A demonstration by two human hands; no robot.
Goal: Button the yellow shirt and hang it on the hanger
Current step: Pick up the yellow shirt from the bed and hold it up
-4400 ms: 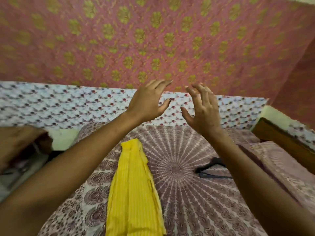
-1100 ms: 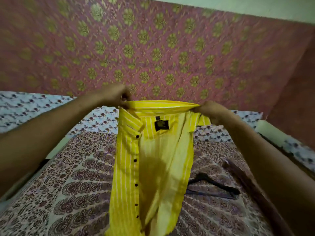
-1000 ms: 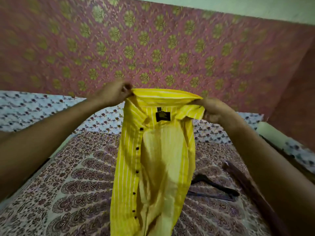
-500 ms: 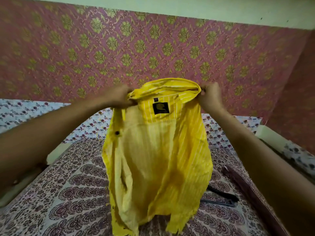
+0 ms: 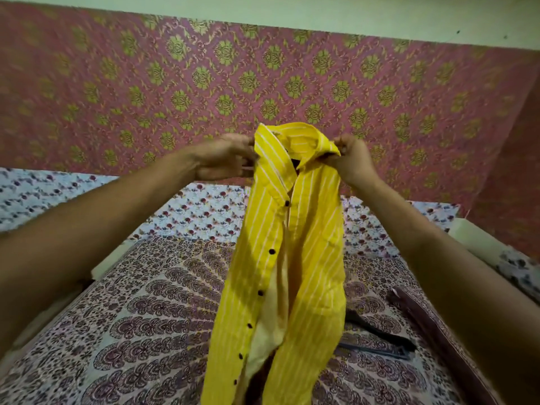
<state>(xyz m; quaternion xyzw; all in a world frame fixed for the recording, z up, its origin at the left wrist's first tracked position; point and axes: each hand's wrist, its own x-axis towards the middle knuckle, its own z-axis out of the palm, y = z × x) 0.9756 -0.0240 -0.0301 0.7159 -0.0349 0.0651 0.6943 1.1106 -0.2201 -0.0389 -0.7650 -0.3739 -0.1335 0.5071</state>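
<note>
Below, a bed cover (image 5: 152,331) printed with maroon paisley rings, and beyond its far edge a floral sheet (image 5: 210,214). Straight ahead, a pink wall cloth (image 5: 204,83) patterned with green medallions, topped by a strip of pale green wall (image 5: 350,13).

Held up in the air over the middle of the cover: the yellow shirt (image 5: 315,287), striped front toward the camera, lower end running out of view at the bottom. Down its left panel, a row of dark buttons (image 5: 272,251) (undone from the chest down; higher up, hard to tell). Gripped at the collar (image 5: 295,140) from both sides: left hand (image 5: 225,157), somewhat blurred, with fingers curled at the left edge; right hand (image 5: 350,159) pinching the right tip between thumb and bent fingers.

Turned round since half a second ago: then showing the inside of the back and a dark label, spread broad; now showing the front panels, drawn narrower, label nearly hidden under the collar. Some four seconds back, lying folded on the cover, both hands empty above it.

Lying on the cover as before, just right of the shirt and partly hidden behind it: the black hanger (image 5: 391,340), touched by neither hand.
</note>
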